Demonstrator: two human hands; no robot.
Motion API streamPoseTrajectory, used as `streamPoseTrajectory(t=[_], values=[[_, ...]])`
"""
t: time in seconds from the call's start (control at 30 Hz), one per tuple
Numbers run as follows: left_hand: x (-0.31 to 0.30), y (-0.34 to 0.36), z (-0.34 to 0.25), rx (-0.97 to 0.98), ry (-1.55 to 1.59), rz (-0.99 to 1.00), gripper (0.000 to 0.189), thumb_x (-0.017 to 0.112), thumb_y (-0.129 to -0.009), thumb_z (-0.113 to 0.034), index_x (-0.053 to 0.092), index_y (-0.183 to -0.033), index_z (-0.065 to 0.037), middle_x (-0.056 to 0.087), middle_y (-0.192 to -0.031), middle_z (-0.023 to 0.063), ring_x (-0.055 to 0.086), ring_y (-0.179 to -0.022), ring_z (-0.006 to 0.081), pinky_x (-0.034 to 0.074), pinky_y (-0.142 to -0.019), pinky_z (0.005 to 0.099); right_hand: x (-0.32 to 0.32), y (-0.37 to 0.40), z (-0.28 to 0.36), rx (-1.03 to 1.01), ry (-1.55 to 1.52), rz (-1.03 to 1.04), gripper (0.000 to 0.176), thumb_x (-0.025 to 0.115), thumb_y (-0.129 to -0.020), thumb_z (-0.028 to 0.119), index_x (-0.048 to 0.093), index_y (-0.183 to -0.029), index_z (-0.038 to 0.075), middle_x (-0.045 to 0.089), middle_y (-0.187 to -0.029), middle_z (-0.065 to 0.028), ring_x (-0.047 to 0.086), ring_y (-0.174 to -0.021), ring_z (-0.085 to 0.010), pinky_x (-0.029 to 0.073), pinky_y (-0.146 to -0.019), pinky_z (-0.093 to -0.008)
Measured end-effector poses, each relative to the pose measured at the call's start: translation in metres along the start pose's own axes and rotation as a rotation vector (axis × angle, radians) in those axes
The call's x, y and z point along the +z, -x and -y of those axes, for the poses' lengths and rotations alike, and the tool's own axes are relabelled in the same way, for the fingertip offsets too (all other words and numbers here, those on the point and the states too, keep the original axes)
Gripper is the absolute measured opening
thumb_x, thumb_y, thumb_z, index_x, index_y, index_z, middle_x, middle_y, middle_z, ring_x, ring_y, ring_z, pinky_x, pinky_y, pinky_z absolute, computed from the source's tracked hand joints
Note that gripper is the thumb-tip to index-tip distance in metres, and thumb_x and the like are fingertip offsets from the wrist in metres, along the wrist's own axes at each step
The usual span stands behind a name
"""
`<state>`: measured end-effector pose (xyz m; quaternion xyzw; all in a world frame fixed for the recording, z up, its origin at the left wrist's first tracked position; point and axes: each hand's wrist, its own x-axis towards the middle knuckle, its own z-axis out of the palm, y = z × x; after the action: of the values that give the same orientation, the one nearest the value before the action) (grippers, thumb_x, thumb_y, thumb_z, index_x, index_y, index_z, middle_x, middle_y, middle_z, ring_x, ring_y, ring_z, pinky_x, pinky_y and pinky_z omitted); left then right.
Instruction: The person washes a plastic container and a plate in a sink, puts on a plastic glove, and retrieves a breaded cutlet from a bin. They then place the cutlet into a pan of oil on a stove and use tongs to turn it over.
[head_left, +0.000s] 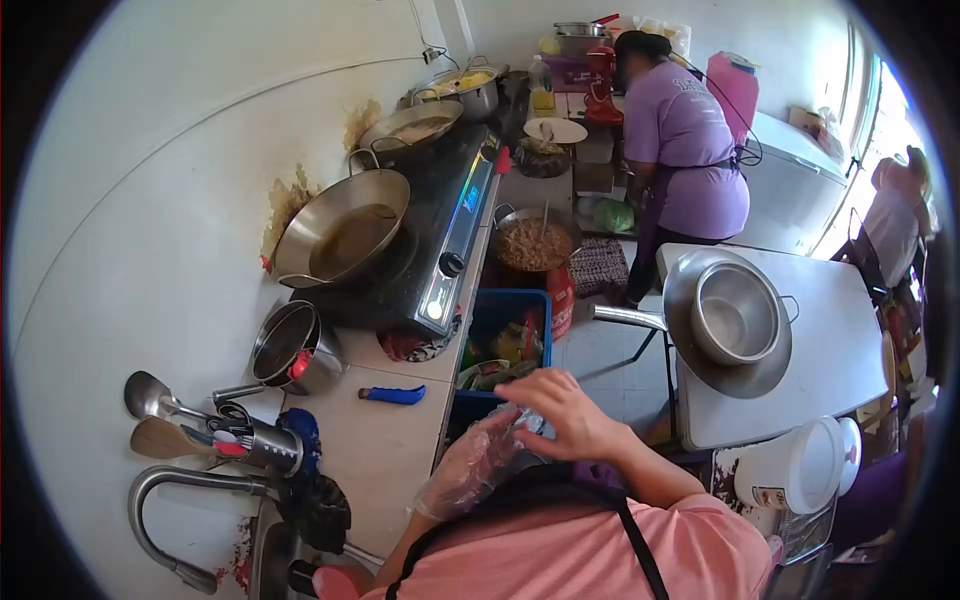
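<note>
My left hand (468, 470) wears a clear plastic glove and is raised in front of my chest, its fingers extended toward my right hand. Bare and open, my right hand (570, 415) has its fingers stretched to the left, with the thumb close by the loose end of the plastic glove (522, 418). Just beyond both hands stands a blue bin (548, 345) with wrappers and other things inside. On the counter to the left lies a blue-handled tool (393, 395).
Woks (345, 225) sit on the gas stove (440, 260) along the left wall. Near it are a saucepan (325, 365), a utensil holder (272, 445) and a faucet (195, 480). A pan of ground food (535, 243) is ahead. At right, a white table (830, 320) holds a metal bowl (737, 312). A co-worker (690, 140) bends at the far counter.
</note>
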<state>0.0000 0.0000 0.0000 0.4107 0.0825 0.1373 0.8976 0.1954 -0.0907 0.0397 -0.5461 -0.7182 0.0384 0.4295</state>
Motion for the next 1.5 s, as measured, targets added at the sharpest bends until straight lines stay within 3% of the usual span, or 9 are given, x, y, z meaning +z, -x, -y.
streamPoseTrajectory(t=[0.07,0.17,0.47,0.87,1.07,1.17,1.27,1.37,1.5], values=[[-0.002,0.003,-0.002,-0.043,0.006,-0.02,0.054,0.043,-0.097,-0.034,0.03,-0.139,-0.002,0.033,-0.145,0.0098,0.034,-0.133,0.0224,0.026,-0.111,0.0386,0.009,-0.001,0.008,-0.051,0.153,0.017,0.033,0.063,-0.078,0.01,0.06,-0.111,0.005,0.058,-0.095,-0.0077,0.055,-0.086,-0.0243,0.044,-0.079,-0.0362],[0.012,-0.009,-0.005,-0.02,0.02,-0.101,0.054,0.042,-0.098,-0.034,0.03,-0.139,-0.001,0.036,-0.142,0.0097,0.039,-0.128,0.0207,0.028,-0.109,0.0384,0.016,-0.001,-0.01,-0.065,0.194,-0.019,0.027,0.063,-0.076,0.007,0.063,-0.103,0.005,0.057,-0.088,-0.0061,0.053,-0.08,-0.024,0.045,-0.074,-0.0349],[0.017,-0.013,-0.014,-0.12,-0.012,-0.058,0.053,0.044,-0.097,-0.034,0.031,-0.14,-0.006,0.043,-0.136,0.0093,0.043,-0.125,0.0219,0.032,-0.106,0.0375,0.007,-0.007,-0.034,-0.014,0.333,-0.149,0.02,0.064,-0.069,0.01,0.059,-0.088,0.007,0.054,-0.086,-0.0056,0.053,-0.083,-0.0232,0.043,-0.076,-0.0353],[-0.012,-0.016,0.002,-0.186,0.091,-0.362,0.032,0.04,-0.099,-0.03,0.048,-0.121,-0.009,0.053,-0.121,0.0042,0.051,-0.114,0.0156,0.041,-0.098,0.0359,0.034,-0.011,-0.012,-0.206,0.157,0.078,0.038,0.059,-0.07,0.013,0.057,-0.106,0.002,0.053,-0.094,-0.0067,0.051,-0.092,-0.0231,0.041,-0.082,-0.0341],[-0.006,-0.021,0.0,-0.236,0.105,-0.321,0.035,0.037,-0.099,-0.036,0.047,-0.123,-0.011,0.052,-0.124,0.0036,0.05,-0.116,0.0157,0.039,-0.099,0.0364,0.046,-0.013,-0.028,-0.224,0.247,0.092,0.022,0.06,-0.07,0.018,0.056,-0.088,0.005,0.048,-0.083,-0.006,0.048,-0.082,-0.022,0.039,-0.074,-0.0331],[-0.006,-0.018,0.004,-0.225,-0.157,-0.217,0.046,0.038,-0.097,-0.046,0.044,-0.127,-0.012,0.052,-0.125,0.0047,0.049,-0.118,0.0171,0.037,-0.1,0.0385,0.045,-0.018,-0.034,-0.219,0.259,0.08,0.018,0.061,-0.071,0.019,0.054,-0.083,0.007,0.047,-0.082,-0.006,0.047,-0.08,-0.0219,0.038,-0.072,-0.0334],[-0.02,-0.02,0.011,-0.388,0.008,-0.304,0.064,0.037,-0.092,-0.058,0.037,-0.137,-0.012,0.047,-0.133,0.0068,0.046,-0.122,0.0206,0.035,-0.102,0.0404,0.039,-0.024,-0.037,-0.226,0.27,0.038,0.016,0.062,-0.071,0.019,0.054,-0.079,0.009,0.047,-0.079,-0.0059,0.047,-0.079,-0.0222,0.038,-0.072,-0.0349],[-0.022,-0.008,0.009,-0.445,-0.215,-0.08,0.078,0.034,-0.088,-0.067,0.028,-0.143,-0.012,0.04,-0.141,0.01,0.041,-0.128,0.0248,0.031,-0.106,0.0415,0.035,-0.031,-0.058,-0.111,0.367,-0.166,0.013,0.063,-0.07,0.017,0.054,-0.077,0.01,0.045,-0.076,-0.0057,0.046,-0.077,-0.0219,0.038,-0.069,-0.0355],[-0.018,-0.005,-0.007,-0.264,-0.014,-0.019,0.08,0.029,-0.088,-0.068,0.024,-0.145,-0.012,0.033,-0.145,0.0132,0.036,-0.132,0.0304,0.026,-0.109,0.0455,0.027,-0.027,-0.076,0.179,-0.173,-0.021,0.029,0.065,-0.081,0.023,0.059,-0.104,0.006,0.058,-0.09,-0.0089,0.056,-0.087,-0.027,0.044,-0.078,-0.0377]])
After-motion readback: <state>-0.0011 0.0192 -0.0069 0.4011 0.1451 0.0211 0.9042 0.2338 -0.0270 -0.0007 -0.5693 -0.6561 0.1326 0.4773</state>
